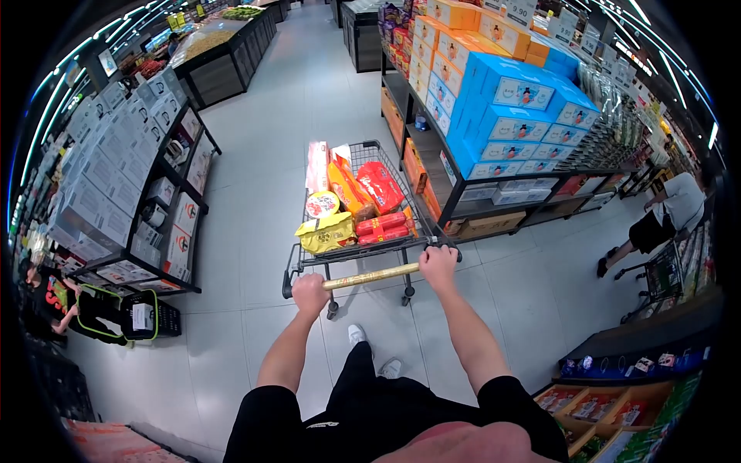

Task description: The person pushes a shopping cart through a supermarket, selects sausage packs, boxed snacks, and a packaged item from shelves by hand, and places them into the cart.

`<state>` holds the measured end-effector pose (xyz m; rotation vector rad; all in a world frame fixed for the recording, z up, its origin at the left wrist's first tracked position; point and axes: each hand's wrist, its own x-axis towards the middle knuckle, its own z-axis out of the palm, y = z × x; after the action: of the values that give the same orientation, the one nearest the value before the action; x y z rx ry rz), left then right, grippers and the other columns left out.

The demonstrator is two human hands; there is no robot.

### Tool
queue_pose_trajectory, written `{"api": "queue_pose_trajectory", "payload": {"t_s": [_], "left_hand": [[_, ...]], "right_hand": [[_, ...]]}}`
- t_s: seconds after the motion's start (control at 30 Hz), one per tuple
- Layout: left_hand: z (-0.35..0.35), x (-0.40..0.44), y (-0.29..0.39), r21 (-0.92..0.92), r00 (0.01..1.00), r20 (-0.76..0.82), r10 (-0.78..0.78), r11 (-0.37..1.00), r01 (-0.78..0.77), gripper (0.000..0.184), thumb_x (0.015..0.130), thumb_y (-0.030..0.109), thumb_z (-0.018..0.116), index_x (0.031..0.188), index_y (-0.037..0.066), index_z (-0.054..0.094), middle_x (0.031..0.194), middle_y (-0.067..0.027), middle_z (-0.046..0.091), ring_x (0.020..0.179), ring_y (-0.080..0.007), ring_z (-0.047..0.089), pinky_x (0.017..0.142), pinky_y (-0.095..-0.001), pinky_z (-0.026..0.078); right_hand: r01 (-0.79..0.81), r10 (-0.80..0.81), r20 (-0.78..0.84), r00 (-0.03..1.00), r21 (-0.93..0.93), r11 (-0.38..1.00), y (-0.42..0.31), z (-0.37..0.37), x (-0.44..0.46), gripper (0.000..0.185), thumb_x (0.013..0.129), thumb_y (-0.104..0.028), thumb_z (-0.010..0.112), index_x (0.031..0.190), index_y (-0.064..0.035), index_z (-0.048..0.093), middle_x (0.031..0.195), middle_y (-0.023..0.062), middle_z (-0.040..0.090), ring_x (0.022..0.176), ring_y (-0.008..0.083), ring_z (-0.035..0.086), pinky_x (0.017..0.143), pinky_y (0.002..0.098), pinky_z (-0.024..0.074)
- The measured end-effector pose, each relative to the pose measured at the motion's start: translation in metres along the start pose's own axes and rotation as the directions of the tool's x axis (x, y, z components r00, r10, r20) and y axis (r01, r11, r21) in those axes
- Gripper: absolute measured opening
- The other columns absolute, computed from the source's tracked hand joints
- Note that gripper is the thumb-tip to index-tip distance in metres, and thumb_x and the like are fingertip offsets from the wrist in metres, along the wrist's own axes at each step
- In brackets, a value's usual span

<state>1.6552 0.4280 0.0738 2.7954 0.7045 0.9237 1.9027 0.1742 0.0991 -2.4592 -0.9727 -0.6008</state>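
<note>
My left hand point(310, 294) is wrapped round the left end of the yellow handle point(372, 276) of a shopping cart point(373, 148). Round the handle's right end closes my right hand point(438, 266). Inside the wire basket, a yellow bag point(326, 233) lies nearest my left hand, with a round instant noodle tub point(323, 204) behind it. Red sausage-like packs point(382, 228) lie closest to my right hand. Farther in are a red bag point(380, 187), an orange-yellow bag point(350, 190) and a pink-white package point(317, 166).
Stacked blue boxes point(505, 116) and orange boxes point(455, 42) fill a shelf right of the cart. White boxes point(100, 174) stand on a left shelf. At left, a person holds a black basket point(164, 318); at far right, another person point(673, 207) stands by a cart. Tiled floor point(301, 85) runs ahead.
</note>
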Motion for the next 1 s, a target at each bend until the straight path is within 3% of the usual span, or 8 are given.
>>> {"api": "queue_pose_trajectory", "payload": {"t_s": [0.23,0.4,0.47,0.7,0.83,0.9,0.97,1.0], "left_hand": [[0.019,0.048,-0.017,0.012,1.0,0.008,-0.018,1.0,0.017,0.015,0.062,0.016,0.072,0.059,0.011,0.058,0.061,-0.0062,0.057,0.061,-0.0268,0.056,0.059,-0.0397,0.041],[0.021,0.096,-0.013,-0.032,0.984,0.168,-0.06,0.997,0.067,0.012,0.063,0.019,0.072,0.061,0.012,0.063,0.063,-0.0069,0.061,0.063,-0.0267,0.06,0.062,-0.0389,0.042],[0.032,0.11,-0.007,0.02,0.944,0.313,-0.103,0.995,0.102,0.014,0.064,0.022,0.073,0.062,0.011,0.065,0.063,-0.008,0.062,0.06,-0.0286,0.061,0.061,-0.0397,0.045],[0.056,0.166,-0.019,0.005,0.848,0.522,-0.095,0.994,0.109,0.022,0.067,0.029,0.075,0.065,0.009,0.067,0.065,-0.0104,0.065,0.06,-0.0308,0.064,0.06,-0.0417,0.049],[0.048,0.207,-0.022,0.024,0.691,0.704,-0.164,0.978,0.207,0.03,0.069,0.038,0.078,0.074,0.009,0.07,0.072,-0.0114,0.069,0.067,-0.0318,0.067,0.065,-0.0436,0.052],[0.042,0.221,-0.021,-0.04,0.56,0.822,-0.105,0.97,0.24,0.037,0.07,0.044,0.079,0.08,0.01,0.071,0.076,-0.011,0.07,0.072,-0.0318,0.068,0.067,-0.0431,0.053],[0.04,0.229,-0.026,-0.023,0.472,0.876,-0.094,0.971,0.237,0.046,0.073,0.051,0.077,0.092,0.01,0.071,0.082,-0.0115,0.072,0.081,-0.031,0.069,0.072,-0.041,0.053],[0.043,0.231,-0.029,-0.075,0.423,0.904,-0.067,0.948,0.31,0.048,0.075,0.051,0.076,0.098,0.011,0.07,0.086,-0.012,0.072,0.084,-0.0303,0.07,0.074,-0.0396,0.053]], "right_hand": [[-0.017,0.014,0.105,0.994,0.033,0.999,0.003,0.024,0.061,0.026,0.081,-0.027,0.062,0.063,-0.0092,0.064,0.069,0.006,0.066,0.074,0.0261,0.058,0.082,0.0431,0.0378],[0.009,0.003,0.247,0.969,-0.046,0.999,0.02,0.037,0.116,0.031,0.085,-0.033,0.058,0.064,-0.0112,0.066,0.065,0.0077,0.065,0.069,0.0259,0.061,0.079,0.0424,0.0363],[-0.02,0.039,0.486,0.873,-0.045,0.999,0.036,0.039,0.129,0.032,0.087,-0.035,0.056,0.067,-0.0125,0.069,0.068,0.0094,0.067,0.067,0.0286,0.064,0.079,0.043,0.0382],[-0.136,0.044,0.751,0.659,0.062,0.989,0.061,0.053,0.181,0.034,0.088,-0.044,0.058,0.079,-0.0137,0.072,0.073,0.0096,0.07,0.071,0.0291,0.066,0.072,0.0419,0.0449],[-0.285,0.029,0.789,0.613,0.187,0.94,0.08,0.057,0.203,0.034,0.087,-0.04,0.06,0.083,-0.0078,0.071,0.075,0.0096,0.07,0.071,0.026,0.067,0.07,0.0376,0.0472],[-0.471,-0.019,0.669,0.743,0.542,0.696,0.103,0.064,0.21,0.03,0.091,-0.034,0.063,0.081,-0.0053,0.067,0.069,0.0028,0.064,0.064,0.0158,0.06,0.063,0.0328,0.046],[-0.769,0.266,0.776,0.571,0.393,0.504,0.112,0.04,0.242,0.032,0.095,-0.03,0.06,0.079,-0.0035,0.064,0.069,-0.0028,0.056,0.068,0.0093,0.052,0.062,0.0288,0.0429],[-0.725,0.335,0.676,0.656,0.441,0.53,0.126,0.036,0.253,0.032,0.096,-0.031,0.059,0.079,-0.0036,0.063,0.069,-0.004,0.054,0.068,0.0079,0.05,0.061,0.0278,0.0409]]}}
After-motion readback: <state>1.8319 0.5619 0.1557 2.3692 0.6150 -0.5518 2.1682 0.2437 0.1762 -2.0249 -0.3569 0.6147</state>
